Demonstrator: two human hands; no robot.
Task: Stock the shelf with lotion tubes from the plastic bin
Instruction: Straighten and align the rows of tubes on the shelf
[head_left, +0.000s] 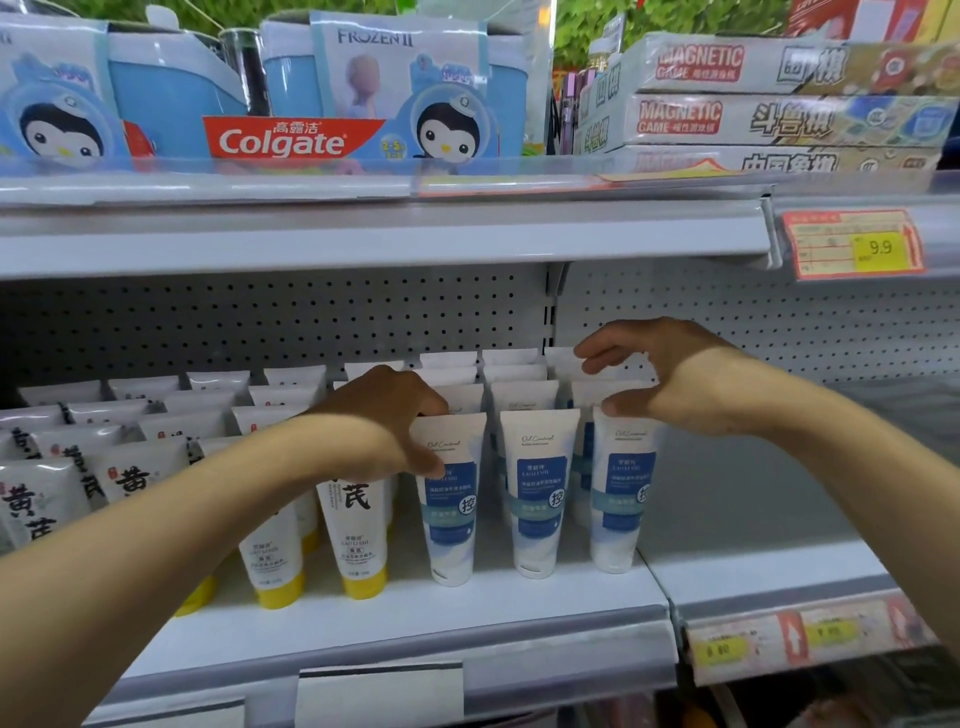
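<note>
While your left hand (387, 415) pinches the crimped top of the front-left blue lotion tube (451, 499), thumb on its face and fingers curled behind, your right hand (670, 379) hovers over the right-hand row with fingers spread and loosely bent, holding nothing; its thumb sits just at the top edge of the front-right tube (621, 493). Between those two stands a third blue tube (537, 493), all three upright on their caps near the front of the white shelf (415, 618), with more rows behind. To the left stand yellow-capped tubes (358, 525). Above, the upper shelf carries Colgate boxes (291, 137) and magnetic game boxes (769, 93)
</note>
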